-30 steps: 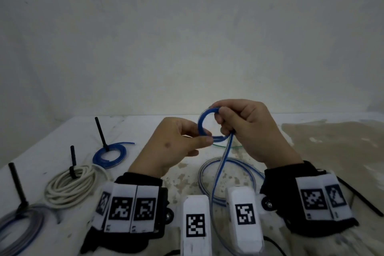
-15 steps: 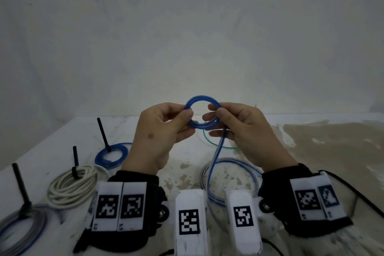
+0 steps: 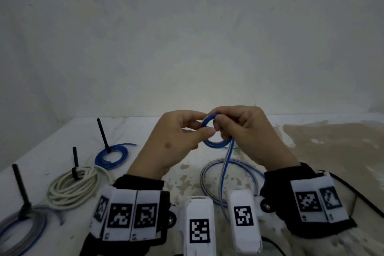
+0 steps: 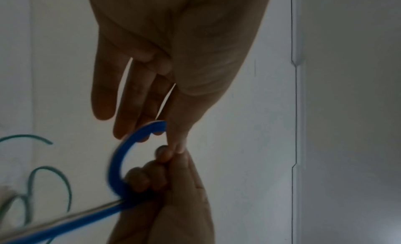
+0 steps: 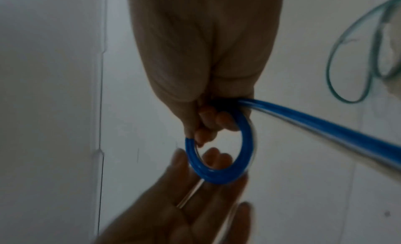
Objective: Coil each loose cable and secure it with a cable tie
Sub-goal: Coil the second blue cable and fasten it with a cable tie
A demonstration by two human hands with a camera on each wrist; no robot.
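Observation:
A small coil of blue cable point(image 3: 214, 144) hangs in the air between both hands, above the table. My right hand point(image 3: 220, 129) grips it with curled fingers where the tail point(image 3: 223, 172) leaves; the right wrist view shows the coil point(image 5: 217, 177) running through those fingers. My left hand point(image 3: 205, 123) pinches the coil's left side between thumb and fairly straight fingers. In the left wrist view its thumb tip meets a right finger beside the coil point(image 4: 115, 165). The tail drops to loose loops point(image 3: 249, 170) lying on the table between my wrists.
On the left of the white table point(image 3: 135, 131) lie three tied coils with upright black ties: blue point(image 3: 110, 156), white point(image 3: 72, 185), grey-blue point(image 3: 20, 224). A thin green wire point(image 3: 234, 148) lies behind the hands. A black cord point(image 3: 353, 193) crosses the stained right side.
Half a second ago the coil was held higher, with the hands apart on its sides. It has dropped down and right, and my right hand has curled back over its top.

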